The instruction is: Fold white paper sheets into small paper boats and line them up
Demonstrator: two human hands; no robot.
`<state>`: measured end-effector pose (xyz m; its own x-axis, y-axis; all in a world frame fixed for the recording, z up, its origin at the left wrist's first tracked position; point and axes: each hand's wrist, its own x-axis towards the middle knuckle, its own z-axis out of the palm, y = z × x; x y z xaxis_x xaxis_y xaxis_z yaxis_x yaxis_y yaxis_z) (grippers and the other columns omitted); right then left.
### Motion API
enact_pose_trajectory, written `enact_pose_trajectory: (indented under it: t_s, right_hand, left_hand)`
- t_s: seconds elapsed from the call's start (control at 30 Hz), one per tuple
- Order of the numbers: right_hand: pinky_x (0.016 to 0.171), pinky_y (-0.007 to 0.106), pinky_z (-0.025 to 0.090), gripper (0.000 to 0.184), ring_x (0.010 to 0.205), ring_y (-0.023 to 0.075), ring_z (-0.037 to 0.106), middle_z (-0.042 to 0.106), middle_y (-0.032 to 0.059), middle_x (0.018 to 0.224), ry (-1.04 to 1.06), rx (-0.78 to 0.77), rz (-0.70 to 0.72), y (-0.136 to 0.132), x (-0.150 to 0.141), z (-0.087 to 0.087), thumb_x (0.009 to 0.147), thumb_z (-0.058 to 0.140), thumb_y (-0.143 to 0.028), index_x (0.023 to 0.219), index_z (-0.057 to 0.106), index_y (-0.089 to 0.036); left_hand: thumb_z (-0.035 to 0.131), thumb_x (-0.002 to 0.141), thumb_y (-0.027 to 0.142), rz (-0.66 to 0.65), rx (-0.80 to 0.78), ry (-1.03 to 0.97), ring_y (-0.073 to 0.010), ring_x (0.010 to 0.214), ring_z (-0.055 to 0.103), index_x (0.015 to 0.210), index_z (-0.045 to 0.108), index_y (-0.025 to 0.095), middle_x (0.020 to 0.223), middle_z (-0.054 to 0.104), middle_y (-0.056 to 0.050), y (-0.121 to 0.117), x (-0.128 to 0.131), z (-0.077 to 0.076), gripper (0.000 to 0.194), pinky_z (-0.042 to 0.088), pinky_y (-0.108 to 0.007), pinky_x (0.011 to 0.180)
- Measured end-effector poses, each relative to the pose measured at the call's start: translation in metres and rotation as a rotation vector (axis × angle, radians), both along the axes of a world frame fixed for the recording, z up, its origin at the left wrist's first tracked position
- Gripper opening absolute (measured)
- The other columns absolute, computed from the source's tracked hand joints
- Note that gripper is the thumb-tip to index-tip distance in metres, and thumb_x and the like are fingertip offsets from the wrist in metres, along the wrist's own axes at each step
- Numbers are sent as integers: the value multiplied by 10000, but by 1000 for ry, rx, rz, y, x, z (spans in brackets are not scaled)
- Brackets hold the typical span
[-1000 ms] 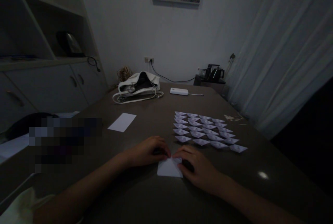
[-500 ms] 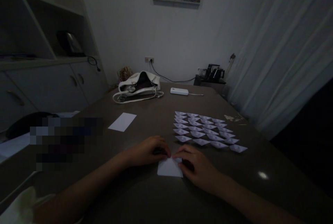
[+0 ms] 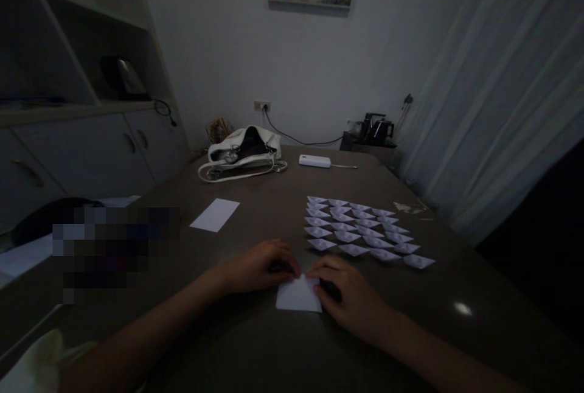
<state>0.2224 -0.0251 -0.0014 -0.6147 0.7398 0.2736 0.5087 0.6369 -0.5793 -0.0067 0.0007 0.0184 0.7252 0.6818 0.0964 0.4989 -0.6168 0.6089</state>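
Note:
A small sheet of white paper [image 3: 298, 297], folded at its far corners, lies on the brown table between my hands. My left hand [image 3: 267, 265] has its fingers curled down onto the paper's upper left edge. On the other side, my right hand [image 3: 347, 289] grips the right edge, thumb and fingers pinching the fold. Beyond my right hand, several white paper boats [image 3: 347, 236] stand in close rows. A flat white paper sheet [image 3: 215, 215] lies farther off to the left.
A white handbag [image 3: 246, 153] sits open at the table's far side, beside a white power bank [image 3: 314, 162] with a short cable. Papers and a blurred-out patch [image 3: 114, 247] are at the left edge. Black kettles [image 3: 378, 130] stand beyond the table.
My right hand's fingertips have slid slightly right along the paper's top, away from my left fingertips. My left hand stays nearly still.

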Motion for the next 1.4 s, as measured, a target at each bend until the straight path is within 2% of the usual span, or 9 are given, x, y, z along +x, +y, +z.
enact_pose_trajectory:
  t_s: [0.27,0.47,0.73,1.23,1.4]
  right_hand:
    - [845,329,468,295,952,186,578,634,77,1000,-28,0,6,-1,0,2,797,545,-56,1036,677,-167]
    - [851,312,466,294,964,179,566,618,73,1030,-28,58,27,-3,1,1,812,541,-69,1067,651,-165]
    - [799,313,473,205,905,180,579,619,69,972,-100,120,-71,-2,3,3,863,495,-126,968,666,-166]
    - [816,323,476,217,917,190,576,624,80,985,-143,115,-62,-4,2,6,847,490,-109,981,657,-142]
    - [825,339,469,253,951,205,557,614,80,1014,-185,123,-50,-6,2,7,843,488,-102,1038,640,-158]
  left_hand:
    - [613,853,179,1,-6,8,-185,924,577,969,689,190,941,640,-45,1,1,1,139,418,-286,810]
    - [607,857,188,-3,-6,4,-184,911,577,971,688,189,933,643,-46,0,0,1,140,421,-285,801]
    - [608,854,179,-11,-1,4,-181,897,573,974,686,192,927,637,-43,2,0,-2,143,418,-278,778]
    - [608,858,194,1,-7,4,-180,899,581,966,692,190,928,638,-44,0,1,1,136,424,-284,792]
    - [610,858,196,-5,-5,-8,-180,918,578,972,688,195,944,641,-43,1,0,-2,138,427,-287,808]
